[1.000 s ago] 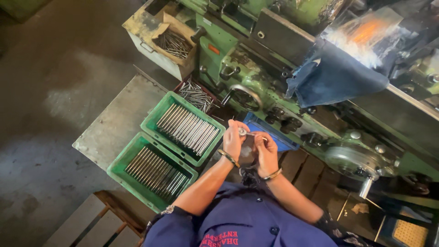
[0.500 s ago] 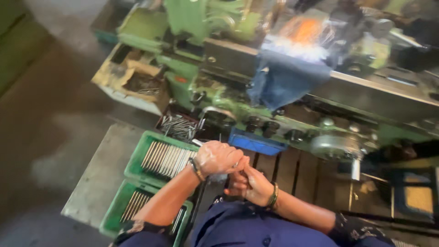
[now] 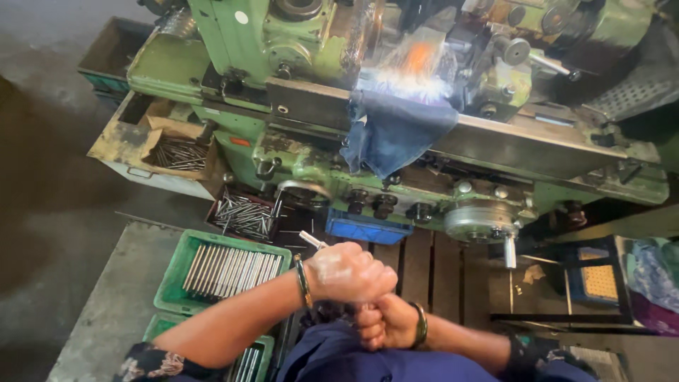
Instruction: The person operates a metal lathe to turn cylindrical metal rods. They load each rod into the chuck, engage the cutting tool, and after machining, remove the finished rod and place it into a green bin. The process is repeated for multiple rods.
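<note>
— What do the hands hold at this moment?

— The left hand (image 3: 348, 272) is closed as a fist around a thin metal rod (image 3: 311, 240); one end of the rod comes out above the knuckles. The right hand (image 3: 385, 322) is also closed, directly under the left one and touching it. It probably grips the lower part of the same rod, but this part is hidden.

— Where is the rod?

— In front of the person's body, above the wooden boards, near the green crate (image 3: 173, 290) of similar rods and in front of the green machine (image 3: 311, 64).

— How should the person handle it well?

— Probably with both fists firm and close together, so the rod does not slip, and with the free end kept away from the machine handles.
</note>
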Demonstrator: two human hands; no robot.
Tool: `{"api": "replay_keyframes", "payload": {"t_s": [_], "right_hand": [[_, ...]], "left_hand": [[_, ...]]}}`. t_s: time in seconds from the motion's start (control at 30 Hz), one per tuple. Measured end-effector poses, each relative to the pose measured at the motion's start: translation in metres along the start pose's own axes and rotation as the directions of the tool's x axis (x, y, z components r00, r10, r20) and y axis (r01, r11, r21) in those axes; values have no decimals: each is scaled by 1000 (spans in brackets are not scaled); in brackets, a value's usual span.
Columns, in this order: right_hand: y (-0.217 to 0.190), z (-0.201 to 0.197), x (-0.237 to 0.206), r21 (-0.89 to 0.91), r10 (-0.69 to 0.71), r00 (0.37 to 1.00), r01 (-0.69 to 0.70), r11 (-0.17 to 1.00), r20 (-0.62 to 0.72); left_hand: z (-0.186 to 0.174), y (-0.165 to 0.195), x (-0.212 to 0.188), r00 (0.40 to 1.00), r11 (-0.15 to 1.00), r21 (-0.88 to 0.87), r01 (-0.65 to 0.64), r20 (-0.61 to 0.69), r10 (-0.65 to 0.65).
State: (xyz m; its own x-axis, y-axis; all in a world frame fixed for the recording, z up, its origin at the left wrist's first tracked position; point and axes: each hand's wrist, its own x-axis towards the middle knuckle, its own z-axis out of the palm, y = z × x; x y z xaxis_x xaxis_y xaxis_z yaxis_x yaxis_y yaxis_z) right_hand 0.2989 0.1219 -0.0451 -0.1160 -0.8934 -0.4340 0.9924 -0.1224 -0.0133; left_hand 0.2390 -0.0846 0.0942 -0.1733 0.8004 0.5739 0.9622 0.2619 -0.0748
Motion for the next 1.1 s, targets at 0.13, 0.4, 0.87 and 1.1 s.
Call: {"api": "replay_keyframes", "payload": {"t_s": [0.13,0.4,0.87,1.1], "right_hand": [[4,3,7,-70,-32,997,37,997,66],[-14,-20,32,-25,-496,786,525,851,-370],[-14,-136,0,-597,-851,283,614,515,-443],[-19,-120,-4,-897,-960,208,364,251,-185]], "left_hand": [[-8,-8,-2,999,999,1,-39,-36,39],[19,3,-59,758,822,-112,558,-333,-560],[145,86,-295,-611,-337,-815,-472,578,-541],[148,51,-225,-473,-425,-801,-422,594,-650]]}}
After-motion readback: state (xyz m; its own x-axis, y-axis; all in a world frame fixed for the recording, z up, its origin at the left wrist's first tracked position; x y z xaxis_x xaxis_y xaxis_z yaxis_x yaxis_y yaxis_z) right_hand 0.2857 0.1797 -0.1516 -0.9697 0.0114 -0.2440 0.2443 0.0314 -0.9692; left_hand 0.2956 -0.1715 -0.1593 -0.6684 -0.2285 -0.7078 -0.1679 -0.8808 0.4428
